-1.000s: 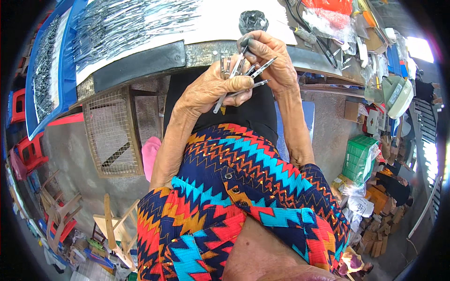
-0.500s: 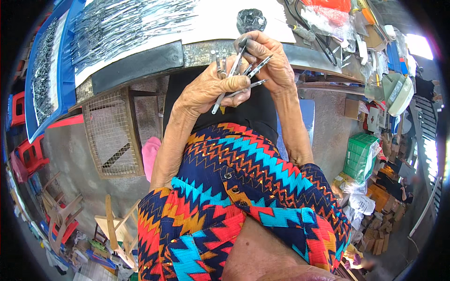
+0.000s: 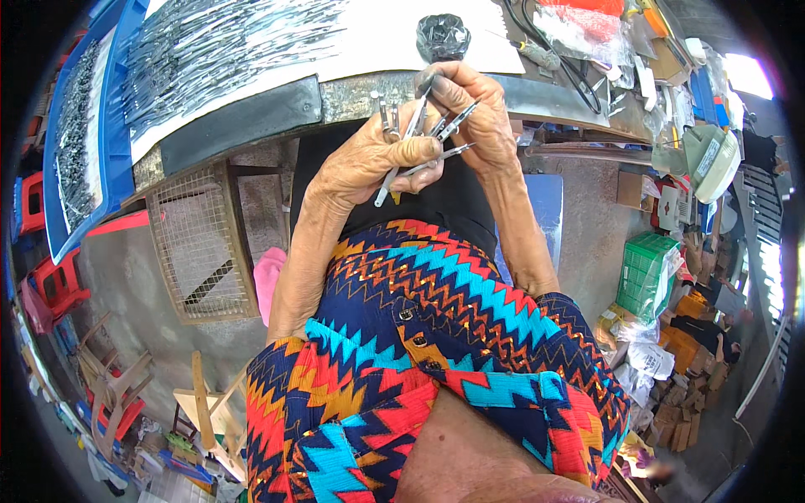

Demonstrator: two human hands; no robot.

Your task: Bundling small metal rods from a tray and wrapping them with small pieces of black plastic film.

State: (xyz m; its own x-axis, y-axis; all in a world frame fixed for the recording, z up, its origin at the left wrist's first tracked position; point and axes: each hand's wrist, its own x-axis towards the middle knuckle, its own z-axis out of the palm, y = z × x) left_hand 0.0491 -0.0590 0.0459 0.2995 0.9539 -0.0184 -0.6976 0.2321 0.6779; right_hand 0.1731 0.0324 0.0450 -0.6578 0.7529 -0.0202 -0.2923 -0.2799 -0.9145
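Observation:
Over the near edge of the workbench, my left hand [image 3: 362,155] is closed around several slim silver metal strips [image 3: 386,186], which fan out between thumb and fingers. Small rivet-like ends show on some of them. My right hand [image 3: 485,117] touches the bunch from the other side, thumb and forefinger pinched at the dark upper end of one strip. Whether a tiny part sits in that pinch is hidden by the fingertips. Just beyond the fingers stands a small round container [image 3: 443,35] lined with black plastic. Many similar metal strips [image 3: 235,54] lie spread on white sheeting to the left.
A blue tray [image 3: 123,168] with small dark parts is at the bench's left end. A dark flat bar [image 3: 243,124] runs along the front edge. Cables, plastic bags and a screwdriver-like tool [image 3: 539,55] clutter the right. Below are a wire-mesh frame [image 3: 201,243] and a green crate [image 3: 647,272].
The whole view has shifted slightly. Both hands keep nearly the same hold, with the right fingertips still at the strip's upper end.

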